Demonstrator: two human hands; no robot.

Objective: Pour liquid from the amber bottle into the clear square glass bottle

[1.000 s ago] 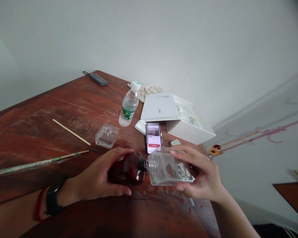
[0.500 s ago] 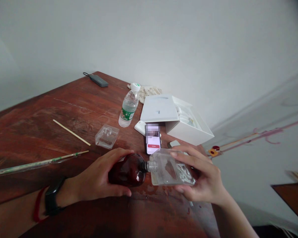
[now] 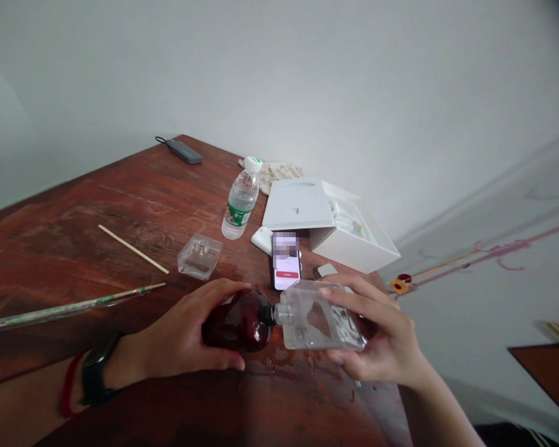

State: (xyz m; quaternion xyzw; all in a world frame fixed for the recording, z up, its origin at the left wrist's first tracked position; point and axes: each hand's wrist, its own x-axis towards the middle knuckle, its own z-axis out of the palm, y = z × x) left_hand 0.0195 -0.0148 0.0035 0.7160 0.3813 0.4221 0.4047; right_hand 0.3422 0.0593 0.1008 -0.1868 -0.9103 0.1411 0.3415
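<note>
Your two hands meet low in the centre of the frame, each gripping a bottle. Your left hand (image 3: 181, 332), left of centre, curls around a glossy dark red-brown bottle (image 3: 242, 321) with a black neck, thumb on the near side, fingers on the far side. Your right hand (image 3: 382, 332), right of centre, grips a clear, square-sided bottle (image 3: 310, 320) by its base end. Both bottles lie nearly sideways, and their necks point at each other and appear to touch at lower centre.

Beneath is a reddish-brown wooden table (image 3: 135, 195), with wet drops below the bottles. Just beyond the bottles, at centre, a phone (image 3: 286, 270) lies with its screen lit. Left of it sits a clear square block (image 3: 199, 256); farther left are a bare wooden stick (image 3: 133, 248) and a wrapped stick (image 3: 74, 310). Above centre, a water bottle (image 3: 238, 205) with a green label stands upright, capped. An open white box (image 3: 358, 248) sits right of centre. A grey device (image 3: 182, 151) lies upper left.
</note>
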